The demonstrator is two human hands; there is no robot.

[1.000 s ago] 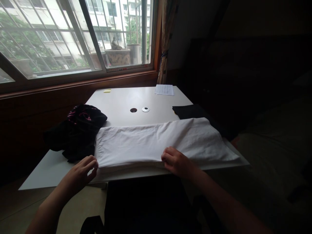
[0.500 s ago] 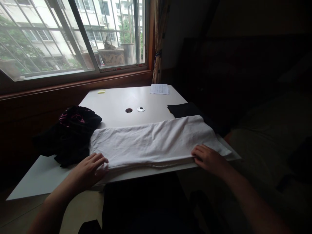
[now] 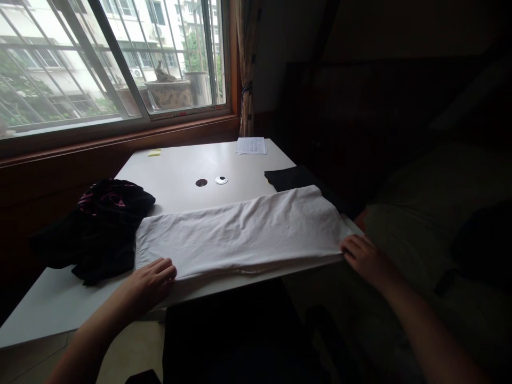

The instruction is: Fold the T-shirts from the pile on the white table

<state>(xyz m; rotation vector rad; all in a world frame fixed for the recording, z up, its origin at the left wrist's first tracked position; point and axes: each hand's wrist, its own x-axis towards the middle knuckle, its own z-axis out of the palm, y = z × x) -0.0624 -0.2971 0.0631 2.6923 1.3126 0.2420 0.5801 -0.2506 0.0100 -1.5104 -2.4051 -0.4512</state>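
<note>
White trousers (image 3: pixel 244 229) lie folded into a long strip along the front of the white table, lightly creased. My left hand (image 3: pixel 154 277) is at their near left edge, its fingers together and curled on the cloth; the thumb is hidden. At the near right corner, my right hand (image 3: pixel 362 256) has its fingers closed on the fabric. A black garment with pink print (image 3: pixel 100 224) sits bunched against the left end of the trousers. Beyond their right end lies a dark folded cloth (image 3: pixel 286 178), partly covered by them.
The white table (image 3: pixel 176 165) carries a paper sheet (image 3: pixel 251 145) and yellow notes (image 3: pixel 154 152) at the back. Two round openings are set in its top. A barred window (image 3: pixel 120 58) and tied curtain (image 3: pixel 247 80) stand behind. A dark chair (image 3: pixel 224 330) is below the near edge.
My right hand has moved right along the near edge to the trousers' corner, which now lies flatter. My left hand stays near the left end, fingers closer together. The view has turned slightly right.
</note>
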